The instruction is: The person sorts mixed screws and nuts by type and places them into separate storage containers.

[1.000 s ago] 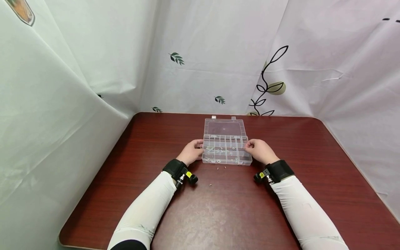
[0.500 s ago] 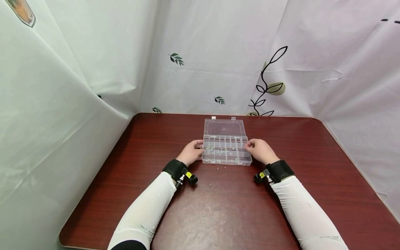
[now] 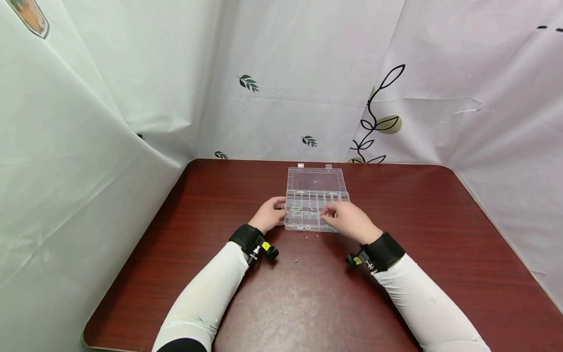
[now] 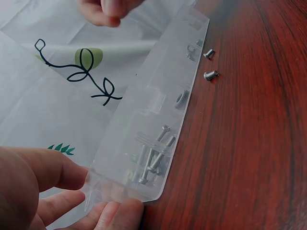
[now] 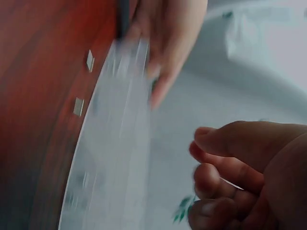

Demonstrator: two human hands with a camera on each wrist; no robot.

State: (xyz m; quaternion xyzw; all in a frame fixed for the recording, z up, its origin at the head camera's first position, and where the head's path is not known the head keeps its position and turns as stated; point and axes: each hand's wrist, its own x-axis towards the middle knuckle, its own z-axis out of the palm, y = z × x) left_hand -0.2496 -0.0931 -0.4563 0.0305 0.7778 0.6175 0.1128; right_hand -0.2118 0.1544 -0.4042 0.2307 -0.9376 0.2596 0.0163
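A clear plastic compartment box (image 3: 313, 228) stands with its lid (image 3: 316, 182) folded back. My left hand (image 3: 267, 215) holds the box's left end between thumb and fingers. Over the front right part of the box is my right hand (image 3: 349, 222), its thumb and forefinger tips close together and the other fingers loosely curled. Nothing shows between them in the blurred right wrist view. Long screws (image 4: 156, 155) lie in the left front compartment, and a round washer or nut (image 4: 181, 98) sits beyond them. Two short screws (image 4: 210, 75) rest on the table just outside the front wall.
Another small screw (image 3: 296, 260) lies on the dark red wooden table (image 3: 281, 303), nearer to me. White patterned cloth (image 3: 281, 112) hangs behind the table and along its sides. Each wrist wears a black strap with a small camera.
My right hand has moved left and slightly toward me, from the box's right end to over its front compartments. My left hand and the box have stayed in place.
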